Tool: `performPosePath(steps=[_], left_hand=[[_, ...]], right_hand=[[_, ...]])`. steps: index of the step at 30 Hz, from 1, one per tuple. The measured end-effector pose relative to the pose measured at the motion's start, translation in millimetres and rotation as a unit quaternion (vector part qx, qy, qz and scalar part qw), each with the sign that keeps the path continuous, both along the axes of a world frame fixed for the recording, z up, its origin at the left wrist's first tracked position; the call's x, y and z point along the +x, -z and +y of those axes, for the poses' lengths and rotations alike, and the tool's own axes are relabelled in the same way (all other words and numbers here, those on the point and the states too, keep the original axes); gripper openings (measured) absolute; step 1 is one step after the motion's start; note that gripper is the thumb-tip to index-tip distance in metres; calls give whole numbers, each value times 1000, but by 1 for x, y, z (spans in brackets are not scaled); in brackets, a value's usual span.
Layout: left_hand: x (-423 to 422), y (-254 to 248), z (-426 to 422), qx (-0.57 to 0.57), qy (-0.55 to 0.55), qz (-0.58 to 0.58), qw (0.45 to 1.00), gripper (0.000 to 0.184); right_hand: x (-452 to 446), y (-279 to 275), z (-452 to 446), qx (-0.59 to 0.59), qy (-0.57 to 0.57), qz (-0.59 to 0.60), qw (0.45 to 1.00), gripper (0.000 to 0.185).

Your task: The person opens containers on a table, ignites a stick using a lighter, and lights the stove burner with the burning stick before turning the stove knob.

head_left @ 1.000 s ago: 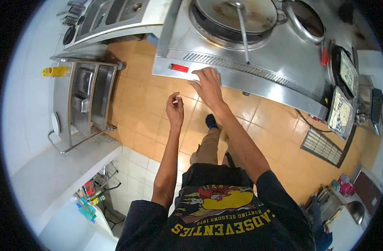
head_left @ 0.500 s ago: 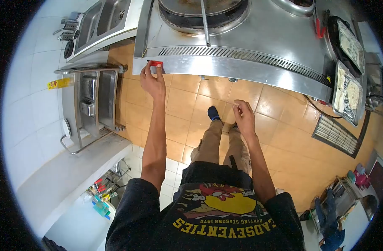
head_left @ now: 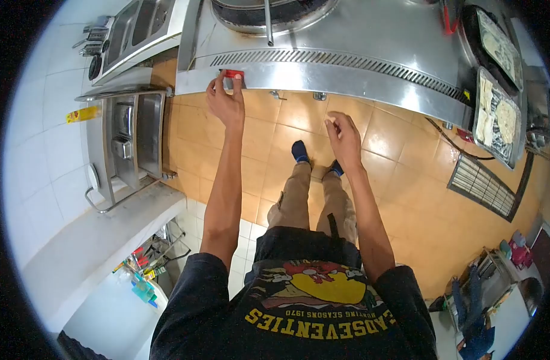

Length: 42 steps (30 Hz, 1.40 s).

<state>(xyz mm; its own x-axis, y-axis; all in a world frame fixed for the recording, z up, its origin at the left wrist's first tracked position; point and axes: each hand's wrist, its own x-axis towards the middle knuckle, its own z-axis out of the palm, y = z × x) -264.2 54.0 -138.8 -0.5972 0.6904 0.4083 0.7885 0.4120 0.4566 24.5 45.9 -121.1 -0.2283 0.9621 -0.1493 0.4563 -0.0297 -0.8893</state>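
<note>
My left hand (head_left: pixel 227 102) is at the left end of the stove's steel front edge (head_left: pixel 323 79), with its fingertips on a small red object (head_left: pixel 234 74) lying there. Thumb and fingers close round the red object from both ends. Over the floor, below the stove edge, hangs my right hand (head_left: pixel 345 139); its fingers are curled together, and what they hold, if anything, is too small to make out. A large pan (head_left: pixel 269 11) with a metal rod or handle (head_left: pixel 268 27) sits on the stove above my left hand.
Foil-lined trays of pale food (head_left: pixel 496 120) stand at the stove's right end. A sink (head_left: pixel 150 21) is at upper left, a steel cart (head_left: pixel 128 138) below it. A floor grate (head_left: pixel 484 185) lies right. Another person's blue clothing (head_left: pixel 476 324) shows lower right.
My left hand has risen from over the floor to the red object on the stove edge. My right hand has left the edge and moved right and down. The view has shifted right, and both feet now show.
</note>
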Motion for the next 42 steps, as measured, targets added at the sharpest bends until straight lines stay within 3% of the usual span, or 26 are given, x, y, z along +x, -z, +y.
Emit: performPosePath(steps=[6,10,14,17,18,21,22,25,27,28,30,32,33,34,37,40,42], left_hand=[[45,-1,-29,96,-29,-152,983,31],[68,56,-52,24,2,-290,957,27],[67,110,-48,-18,13,-367,930,40],[48,163,-39,-65,-10,-383,921,46],[36,178,-40,-38,38,-397,916,46],[44,165,-22,-73,51,-364,927,38],[21,194,-24,-37,58,-386,920,31],[26,184,-22,-88,54,-303,947,26],[-13,225,-28,11,56,-470,881,25],[-10,218,-28,21,66,-500,863,23],[15,205,-23,-8,89,-384,919,26],[16,202,-21,-35,82,-379,921,32],[15,202,-20,-49,78,-377,922,35],[11,206,-20,32,84,-491,867,40],[4,215,-27,2,97,-467,879,41],[-7,221,-26,79,87,-604,788,39],[-3,219,-29,26,83,-534,841,40]], right_hand=[[-12,10,10,-9,18,38,999,20],[-4,32,4,-14,41,50,998,19],[13,56,-13,-31,69,65,995,18],[24,76,-25,-40,91,69,993,17],[27,79,-27,-56,95,70,991,17],[28,102,-29,-89,102,91,987,19],[23,109,-28,-82,109,102,985,20],[1,129,-15,-102,110,131,980,29],[-25,149,-6,-91,136,151,975,35],[-36,157,0,-122,131,176,968,49],[-52,168,11,-126,139,202,961,55],[-54,169,20,-163,105,201,960,67],[-53,165,22,-174,98,215,956,66],[-54,167,23,-183,93,229,952,66],[-57,167,27,-189,89,250,945,63],[-56,166,29,-205,77,247,944,55],[-54,162,30,-209,70,240,945,51]])
